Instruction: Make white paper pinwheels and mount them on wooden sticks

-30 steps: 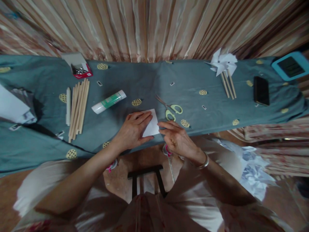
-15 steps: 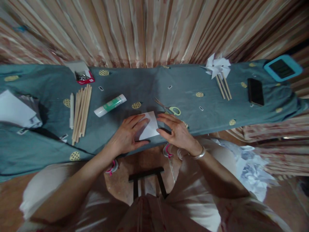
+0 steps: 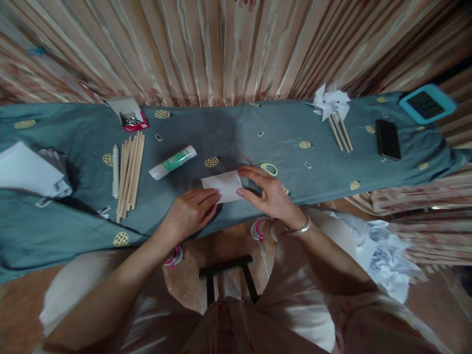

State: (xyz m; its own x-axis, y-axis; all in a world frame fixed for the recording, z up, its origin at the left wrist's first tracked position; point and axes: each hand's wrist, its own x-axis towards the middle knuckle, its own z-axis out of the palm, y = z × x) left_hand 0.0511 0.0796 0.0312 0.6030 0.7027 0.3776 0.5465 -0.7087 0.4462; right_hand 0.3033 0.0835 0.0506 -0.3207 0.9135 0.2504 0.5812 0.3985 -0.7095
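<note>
A small white sheet of paper (image 3: 225, 184) lies near the front edge of the cloth-covered table. My left hand (image 3: 193, 209) has its fingers together, pinching the paper's lower left edge. At the right edge of the sheet is my right hand (image 3: 267, 191), thumb and fingers apart, their tips touching the paper. A pair of scissors (image 3: 268, 168) with pale green handles lies just beyond the right hand, its blades pointing up and left. The glue stick (image 3: 173, 162), white with a green label, rests to the upper left of the sheet.
Several wooden sticks (image 3: 131, 174) lie at left beside a white pen (image 3: 115, 169). Behind them stands an open red box (image 3: 134, 122) of metal bits. A paper stack (image 3: 27, 169) is far left. At right are paper pinwheels (image 3: 332, 104), a phone (image 3: 388, 139) and a blue-framed device (image 3: 427, 104).
My left hand has drawn back to the lower left and closed its fingers, uncovering the paper's left part. The right hand stays at the right edge. The view has shifted slightly.
</note>
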